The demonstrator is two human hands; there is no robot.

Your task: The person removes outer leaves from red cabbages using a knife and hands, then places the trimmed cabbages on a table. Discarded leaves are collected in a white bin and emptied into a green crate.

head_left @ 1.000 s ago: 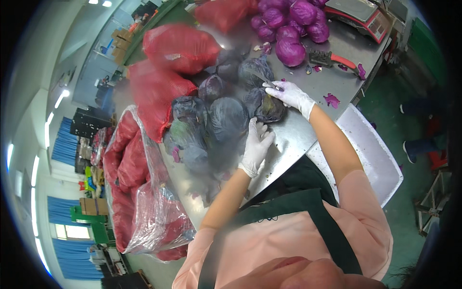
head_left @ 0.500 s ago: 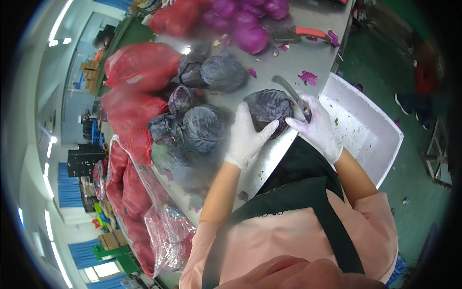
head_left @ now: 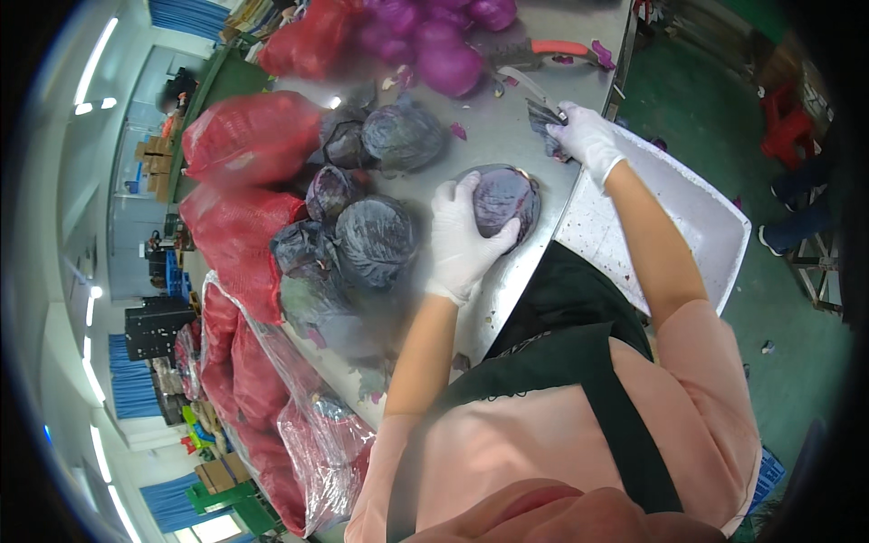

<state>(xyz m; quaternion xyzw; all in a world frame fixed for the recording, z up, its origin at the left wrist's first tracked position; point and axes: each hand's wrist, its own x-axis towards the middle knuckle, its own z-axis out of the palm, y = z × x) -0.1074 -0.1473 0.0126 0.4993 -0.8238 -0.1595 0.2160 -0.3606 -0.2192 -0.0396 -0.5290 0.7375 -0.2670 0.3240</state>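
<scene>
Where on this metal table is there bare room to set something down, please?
The table is mostly bare between the cabbage in the left hand and the bright purple cabbages, apart from small scraps. Its left side is crowded with dark cabbages and red sacks.

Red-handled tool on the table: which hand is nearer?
Right. The right hand, holding a dark leaf, is this side of the tool; the left hand, on a cabbage, is farther back and left.

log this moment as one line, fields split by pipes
left hand: holding dark purple cabbage | right hand: holding knife and leaf | white bin: beside metal table
</scene>
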